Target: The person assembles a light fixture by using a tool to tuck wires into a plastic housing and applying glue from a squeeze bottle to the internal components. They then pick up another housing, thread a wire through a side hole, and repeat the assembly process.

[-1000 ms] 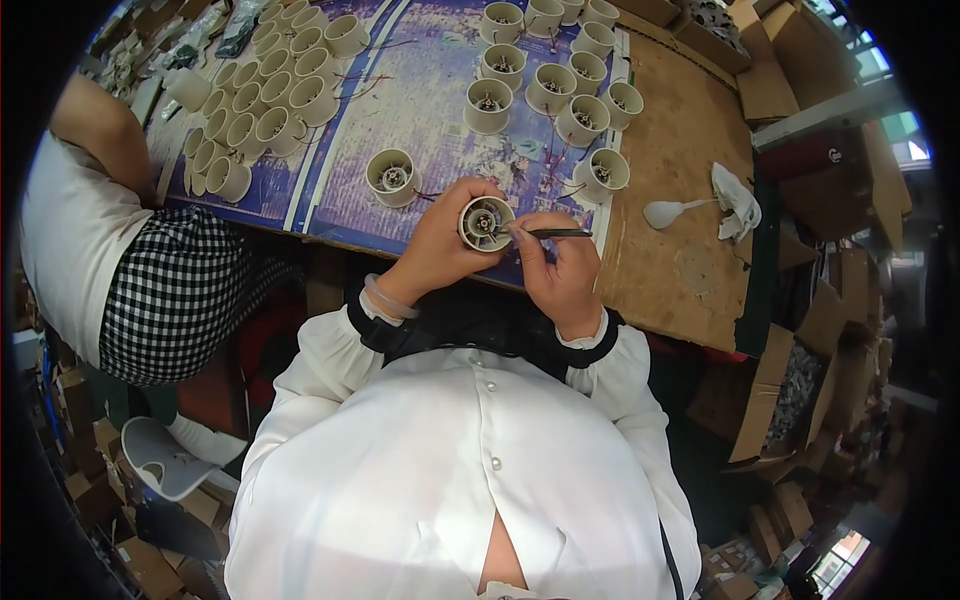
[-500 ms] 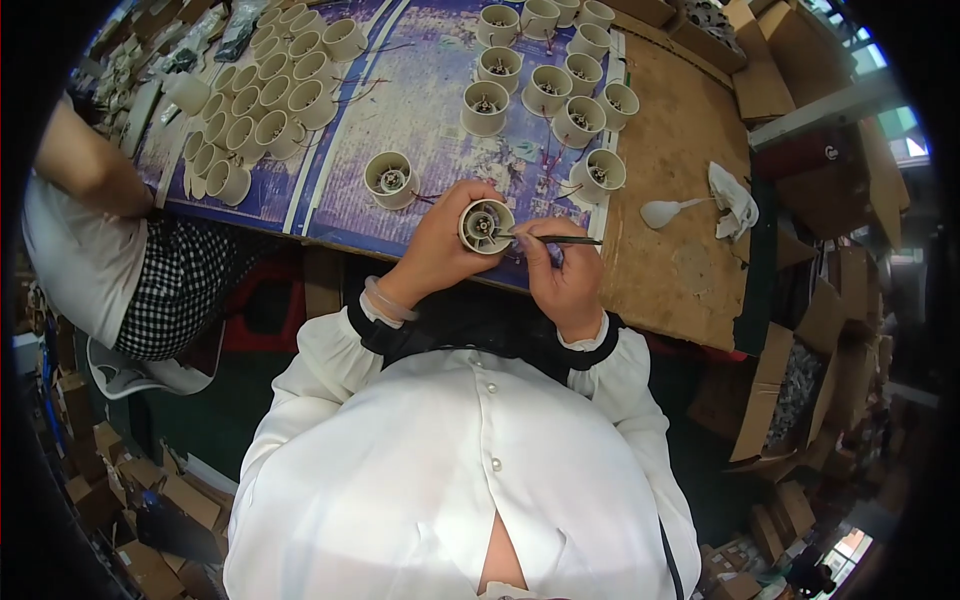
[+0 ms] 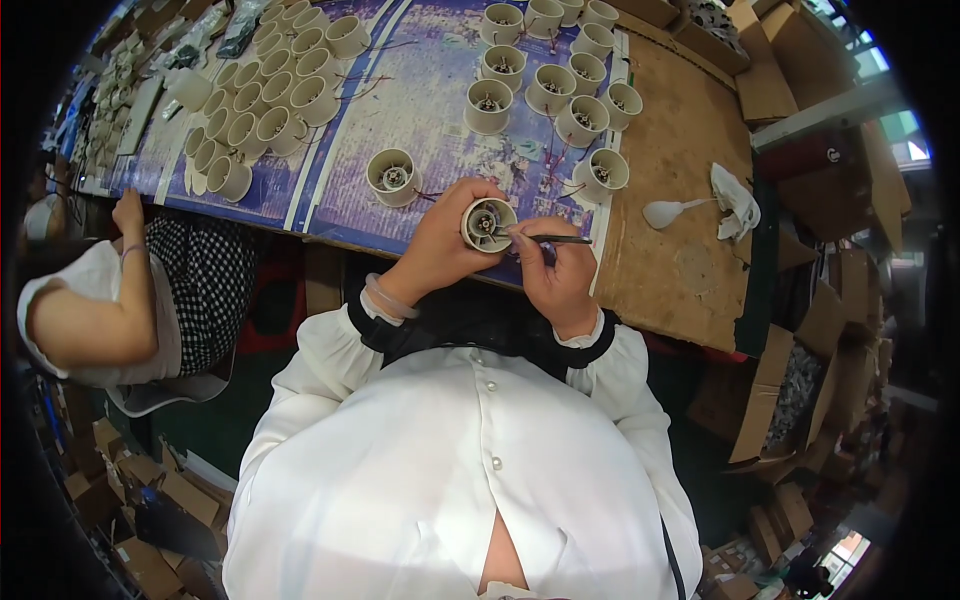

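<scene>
My left hand [image 3: 444, 238] is wrapped round a white cup-shaped housing [image 3: 470, 236], tilted so its open top faces me. Metal parts show inside it, and thin reddish wires stick out on its left side. In my right hand [image 3: 560, 276] is a pair of dark, slim tweezers [image 3: 565, 239], pinched between thumb and fingers. Their tip reaches into the housing's mouth, and what exactly it touches is too small to tell. A similar housing [image 3: 393, 178] with a round metal part inside stands upright on the table, just left of my left hand.
Several more housings [image 3: 488, 107] stand beyond my hands, with another group [image 3: 277, 130] at far left. On the bare brown board [image 3: 680, 130] at right lie a white squeeze bulb [image 3: 662, 213] and a crumpled white cloth [image 3: 735, 203]. A seated co-worker [image 3: 110, 310] is at left.
The tweezers have shifted slightly left inside the housing, my right hand moving with them. My left hand keeps its hold. The co-worker at left has moved, an arm now reaching to the table edge.
</scene>
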Tool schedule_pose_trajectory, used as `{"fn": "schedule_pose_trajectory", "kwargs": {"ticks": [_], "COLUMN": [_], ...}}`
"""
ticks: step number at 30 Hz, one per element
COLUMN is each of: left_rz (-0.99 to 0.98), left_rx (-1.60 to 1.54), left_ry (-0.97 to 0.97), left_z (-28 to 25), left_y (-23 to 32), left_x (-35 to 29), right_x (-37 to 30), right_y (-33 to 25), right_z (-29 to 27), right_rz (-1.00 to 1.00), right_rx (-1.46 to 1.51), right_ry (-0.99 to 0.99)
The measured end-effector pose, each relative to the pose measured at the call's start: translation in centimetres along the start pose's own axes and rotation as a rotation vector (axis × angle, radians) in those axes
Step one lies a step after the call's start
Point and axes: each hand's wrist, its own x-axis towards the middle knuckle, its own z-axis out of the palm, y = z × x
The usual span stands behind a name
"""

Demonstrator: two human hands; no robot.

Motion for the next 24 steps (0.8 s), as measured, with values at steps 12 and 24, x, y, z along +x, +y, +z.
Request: {"fn": "schedule_pose_trajectory", "kwargs": {"ticks": [12,24], "left_rz": [0.048,0.234], "left_rx": [0.118,0.630], "left_ry": [0.026,0.298], "left_z": [0.3,-4.6], "left_y": [0.6,0.6], "left_x": [-0.7,-5.0], "right_x": [0.6,0.8], "right_y": [-0.2,0.1], "right_z": [-3.0,-3.0], "right_rz": [0.067,0.086], "right_rx": [0.074,0.046], "right_ry": [0.105,0.152]}}
